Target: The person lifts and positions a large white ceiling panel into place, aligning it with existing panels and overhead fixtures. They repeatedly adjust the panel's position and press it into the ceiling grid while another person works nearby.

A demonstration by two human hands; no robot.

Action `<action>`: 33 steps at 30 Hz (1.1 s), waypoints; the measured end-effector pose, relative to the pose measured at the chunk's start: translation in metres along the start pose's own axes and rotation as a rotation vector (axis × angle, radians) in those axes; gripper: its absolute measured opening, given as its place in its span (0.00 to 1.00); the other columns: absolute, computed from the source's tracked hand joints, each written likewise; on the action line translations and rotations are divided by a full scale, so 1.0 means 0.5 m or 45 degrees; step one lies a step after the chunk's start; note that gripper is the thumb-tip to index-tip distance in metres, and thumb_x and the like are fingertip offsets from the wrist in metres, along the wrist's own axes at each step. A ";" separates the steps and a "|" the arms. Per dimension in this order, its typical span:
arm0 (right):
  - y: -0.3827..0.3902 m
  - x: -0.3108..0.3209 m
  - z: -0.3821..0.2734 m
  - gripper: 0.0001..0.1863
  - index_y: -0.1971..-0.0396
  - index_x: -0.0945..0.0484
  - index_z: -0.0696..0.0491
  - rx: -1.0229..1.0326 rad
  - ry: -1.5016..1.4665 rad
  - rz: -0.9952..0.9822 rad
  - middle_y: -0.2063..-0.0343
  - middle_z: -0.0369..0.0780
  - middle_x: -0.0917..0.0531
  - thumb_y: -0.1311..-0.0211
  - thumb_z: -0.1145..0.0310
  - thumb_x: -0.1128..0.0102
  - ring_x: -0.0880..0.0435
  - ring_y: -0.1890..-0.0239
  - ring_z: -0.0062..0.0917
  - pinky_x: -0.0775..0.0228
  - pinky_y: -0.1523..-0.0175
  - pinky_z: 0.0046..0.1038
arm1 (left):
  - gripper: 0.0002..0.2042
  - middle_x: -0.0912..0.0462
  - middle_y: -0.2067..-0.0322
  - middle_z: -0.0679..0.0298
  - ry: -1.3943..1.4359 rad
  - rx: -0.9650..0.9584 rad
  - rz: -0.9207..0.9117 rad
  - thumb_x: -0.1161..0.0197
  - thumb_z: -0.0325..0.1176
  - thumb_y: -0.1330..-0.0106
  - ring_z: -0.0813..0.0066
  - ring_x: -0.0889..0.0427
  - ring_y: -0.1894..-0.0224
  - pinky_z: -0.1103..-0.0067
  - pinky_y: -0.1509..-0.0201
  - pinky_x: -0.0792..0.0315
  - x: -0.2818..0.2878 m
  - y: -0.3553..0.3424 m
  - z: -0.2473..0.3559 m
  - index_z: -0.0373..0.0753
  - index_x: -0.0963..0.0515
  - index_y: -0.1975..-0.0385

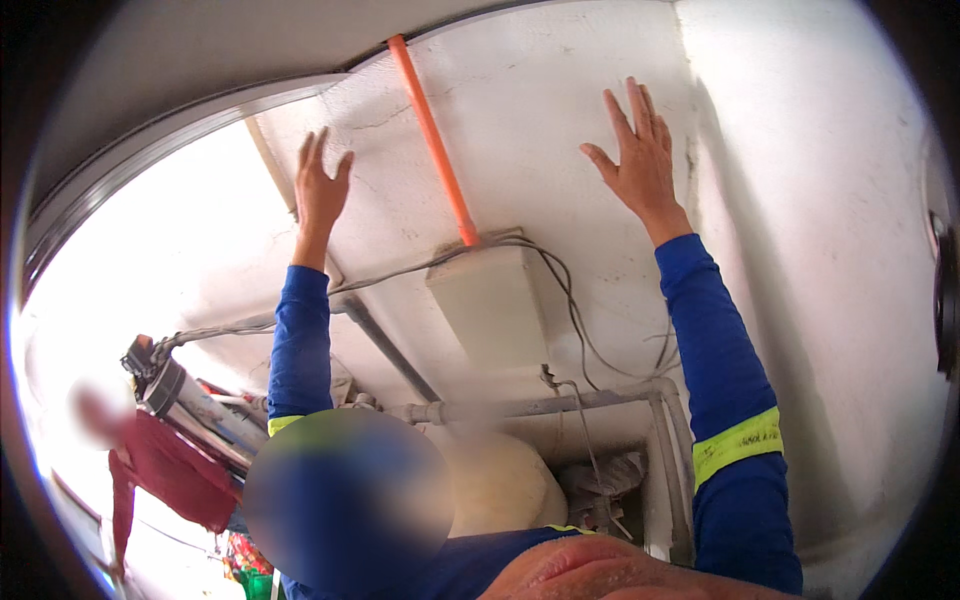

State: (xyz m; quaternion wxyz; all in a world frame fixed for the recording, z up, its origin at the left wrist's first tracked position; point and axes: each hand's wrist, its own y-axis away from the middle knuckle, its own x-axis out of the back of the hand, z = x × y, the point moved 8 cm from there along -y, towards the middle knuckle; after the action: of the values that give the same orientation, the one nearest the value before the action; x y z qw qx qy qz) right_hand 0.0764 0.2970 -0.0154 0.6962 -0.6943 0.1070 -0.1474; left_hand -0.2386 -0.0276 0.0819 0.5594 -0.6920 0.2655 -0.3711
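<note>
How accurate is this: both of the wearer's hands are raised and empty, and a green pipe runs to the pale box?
Wrong colour: the head view shows the pipe is orange. It does run to the pale box, and the left hand and right hand are raised and empty.

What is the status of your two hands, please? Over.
Left hand, right hand: raised, open, nothing held. Orange pipe between them, above pale box. Wall contact unclear.

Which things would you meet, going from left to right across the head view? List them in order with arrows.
person in a dark red top → one raised hand → orange pipe → other raised hand → yellow-green sleeve band → dark curved object at the edge
</note>
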 end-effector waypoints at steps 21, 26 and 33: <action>0.039 -0.094 0.059 0.41 0.22 0.44 0.35 -0.039 -0.056 0.292 0.21 0.31 0.44 0.30 0.39 0.44 0.48 0.19 0.30 0.58 0.19 0.49 | 0.52 0.78 0.21 0.48 0.951 -0.292 0.452 0.36 0.41 0.27 0.48 0.72 0.18 0.48 0.21 0.53 0.264 -0.064 0.392 0.42 0.75 0.21; 0.040 -0.092 0.058 0.40 0.22 0.44 0.35 -0.026 -0.064 0.285 0.21 0.31 0.45 0.28 0.39 0.46 0.49 0.19 0.30 0.58 0.18 0.48 | 0.52 0.79 0.21 0.47 0.780 -0.322 0.556 0.35 0.45 0.29 0.45 0.73 0.19 0.44 0.22 0.52 0.297 -0.075 0.402 0.45 0.73 0.20; 0.037 -0.078 0.051 0.38 0.21 0.44 0.37 0.001 -0.067 0.336 0.21 0.33 0.44 0.26 0.40 0.49 0.49 0.19 0.32 0.56 0.20 0.52 | 0.56 0.77 0.21 0.43 0.343 -0.497 0.580 0.31 0.55 0.33 0.36 0.71 0.20 0.41 0.27 0.43 0.417 -0.008 0.422 0.45 0.68 0.19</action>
State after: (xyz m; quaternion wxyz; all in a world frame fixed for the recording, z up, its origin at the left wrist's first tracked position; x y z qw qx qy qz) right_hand 0.0501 0.3344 -0.0359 0.7123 -0.6777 0.1790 -0.0363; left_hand 0.0542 -0.0681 0.1104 0.4447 -0.6538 0.5510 -0.2668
